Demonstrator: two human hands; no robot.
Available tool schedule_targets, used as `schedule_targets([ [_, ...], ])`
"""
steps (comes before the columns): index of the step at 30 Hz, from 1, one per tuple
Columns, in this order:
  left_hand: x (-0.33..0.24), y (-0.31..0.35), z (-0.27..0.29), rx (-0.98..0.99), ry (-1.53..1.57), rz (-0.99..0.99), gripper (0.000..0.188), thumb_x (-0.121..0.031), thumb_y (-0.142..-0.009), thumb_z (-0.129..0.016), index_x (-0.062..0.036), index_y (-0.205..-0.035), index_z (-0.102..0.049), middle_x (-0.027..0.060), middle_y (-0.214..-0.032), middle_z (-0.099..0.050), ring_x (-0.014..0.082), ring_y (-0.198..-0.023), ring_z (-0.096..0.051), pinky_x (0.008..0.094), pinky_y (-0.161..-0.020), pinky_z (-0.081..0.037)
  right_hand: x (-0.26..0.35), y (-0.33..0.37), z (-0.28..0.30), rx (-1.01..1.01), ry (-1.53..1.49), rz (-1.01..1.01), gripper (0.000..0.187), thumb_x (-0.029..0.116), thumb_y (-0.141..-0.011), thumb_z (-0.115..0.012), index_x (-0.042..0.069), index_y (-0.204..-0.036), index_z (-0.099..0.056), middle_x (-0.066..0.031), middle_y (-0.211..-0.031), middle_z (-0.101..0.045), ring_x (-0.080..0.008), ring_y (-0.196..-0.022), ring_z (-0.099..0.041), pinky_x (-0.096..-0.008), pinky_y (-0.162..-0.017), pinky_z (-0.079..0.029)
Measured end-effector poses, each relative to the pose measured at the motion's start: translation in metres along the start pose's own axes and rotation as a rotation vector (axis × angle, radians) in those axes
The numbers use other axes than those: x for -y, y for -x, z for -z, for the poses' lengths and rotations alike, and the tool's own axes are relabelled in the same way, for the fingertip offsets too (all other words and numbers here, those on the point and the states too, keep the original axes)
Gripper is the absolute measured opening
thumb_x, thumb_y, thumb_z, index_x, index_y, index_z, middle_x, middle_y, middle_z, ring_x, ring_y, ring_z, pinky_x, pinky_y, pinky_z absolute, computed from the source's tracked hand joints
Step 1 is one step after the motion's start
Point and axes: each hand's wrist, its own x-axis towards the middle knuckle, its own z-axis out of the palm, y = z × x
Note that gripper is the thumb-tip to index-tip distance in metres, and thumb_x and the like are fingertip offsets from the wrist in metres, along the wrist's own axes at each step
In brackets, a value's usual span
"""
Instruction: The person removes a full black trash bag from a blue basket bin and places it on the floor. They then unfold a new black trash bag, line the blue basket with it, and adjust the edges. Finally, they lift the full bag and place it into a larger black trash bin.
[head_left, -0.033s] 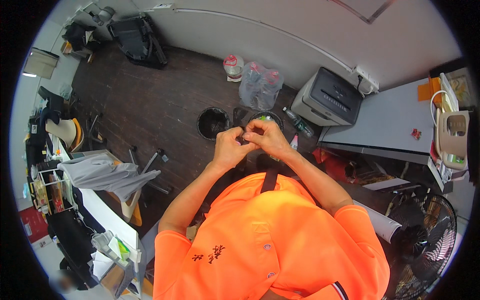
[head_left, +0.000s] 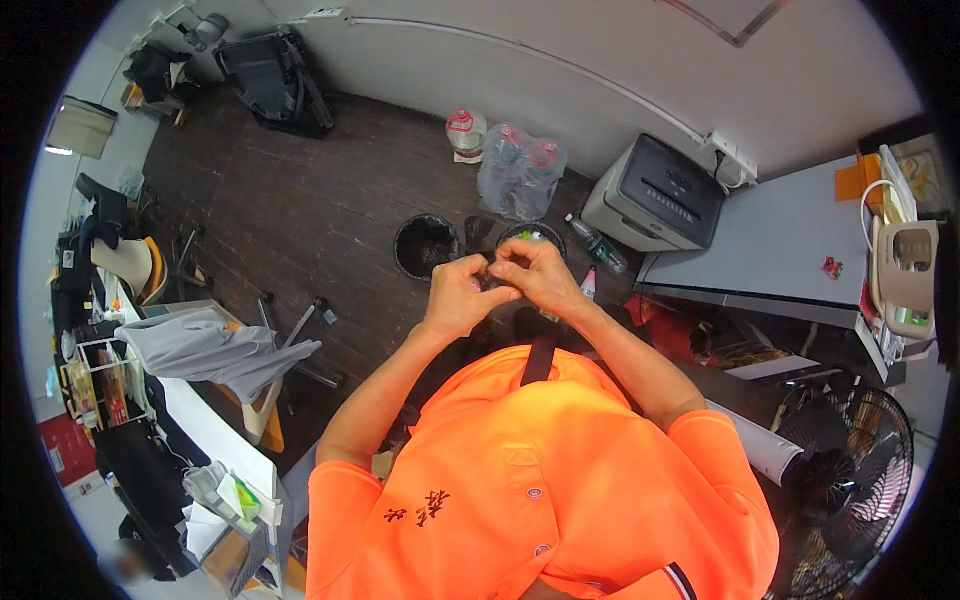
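My left hand (head_left: 463,298) and my right hand (head_left: 537,277) meet in front of my body, with their fingertips drawn together. The fingers of both are bent into a pinch. Between them is something small and dark, mostly covered by the fingers, and I cannot make out its kind. Just beyond my left hand stands a black bin (head_left: 399,262) on the floor. A second black bin (head_left: 562,240) with green and white bits in it is partly hidden behind my right hand.
Beyond the bins stand a large water jug (head_left: 467,140) and bagged bottles (head_left: 522,175). To the right are a lying plastic bottle (head_left: 598,246), a grey shredder-like box (head_left: 655,195), a cabinet (head_left: 780,235) and a black fan (head_left: 845,480). A cluttered desk (head_left: 215,430) and a draped grey garment (head_left: 215,345) are at left.
The fingers of both hands have shifted very slightly against each other. Arms and surroundings look the same.
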Motion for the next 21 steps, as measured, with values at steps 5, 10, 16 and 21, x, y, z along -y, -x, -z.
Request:
schedule_targets([
  [5, 0.018, 0.004, 0.006, 0.096, 0.294, 0.087, 0.008, -0.007, -0.081, -0.066, 0.0009, -0.083, -0.068, 0.0042, -0.067, -0.062, 0.0037, -0.064, -0.053, 0.0224, -0.055, -0.042, 0.0, 0.005, 0.006, 0.012, -0.062, -0.139, 0.023, 0.019, -0.093, -0.057, 0.003, -0.076, -0.056, 0.0002, -0.065, -0.057, -0.006, -0.058, -0.056, -0.0205, -0.051, -0.044],
  [10, 0.009, 0.003, 0.011, -0.047, 0.042, -0.096, 0.014, -0.009, -0.083, -0.064, 0.0048, -0.084, -0.065, 0.0058, -0.068, -0.062, 0.0055, -0.062, -0.055, 0.0246, -0.054, -0.042, -0.003, 0.008, 0.003, -0.101, -0.004, -0.109, 0.025, 0.022, -0.094, -0.053, 0.0, -0.082, -0.058, -0.0026, -0.067, -0.06, -0.0076, -0.055, -0.057, -0.0219, -0.049, -0.043],
  [16, 0.023, 0.002, 0.02, -0.093, 0.242, 0.02, 0.013, -0.005, -0.081, -0.064, 0.0067, -0.087, -0.066, 0.0095, -0.077, -0.067, 0.0091, -0.069, -0.059, 0.0255, -0.06, -0.044, -0.003, 0.012, 0.004, -0.205, -0.084, -0.137, 0.024, 0.023, -0.094, -0.053, 0.001, -0.086, -0.058, -0.0025, -0.07, -0.06, -0.0075, -0.055, -0.056, -0.0214, -0.048, -0.043],
  [21, 0.02, 0.004, 0.018, -0.083, 0.503, 0.221, 0.01, -0.001, -0.074, -0.072, 0.0021, -0.071, -0.063, -0.0007, -0.065, -0.057, 0.0047, -0.061, -0.049, 0.0216, -0.056, -0.039, 0.008, 0.023, -0.007, -0.091, -0.149, -0.188, 0.022, 0.025, -0.095, -0.054, 0.004, -0.091, -0.058, -0.0003, -0.075, -0.059, -0.0062, -0.06, -0.056, -0.0196, -0.053, -0.044],
])
